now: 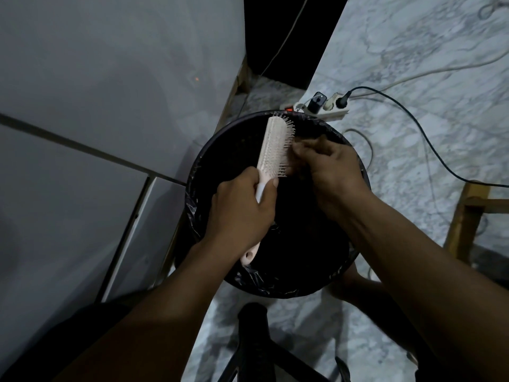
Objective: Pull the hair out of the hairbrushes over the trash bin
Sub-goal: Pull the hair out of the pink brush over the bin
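Over the bin point(192, 205), both hands work on a pale brush point(275, 150). Left hand point(242, 213) wraps the brush handle, grip closed tight around it, thumb up near the base of the head; handle end with a hole pokes out below the wrist. Brush head tilts up and away toward the far rim of the bin, bristles facing right. Right hand point(330, 172) sits just right of the bristles, fingertips bunched and pressed together at them in a pinch; too dark to tell if any hair is between them. Bin is round, black, lined with a black bag, inside too dark to read. Past the far rim of the bin, a white power strip point(334, 113) lies on the marble floor point(427, 64) with plugs in it and cables running off right. Left of the bin stands a grey panel point(110, 92). Right of the bin, a wooden leg point(465, 216). Near side of the bin, a dark stand point(253, 340).
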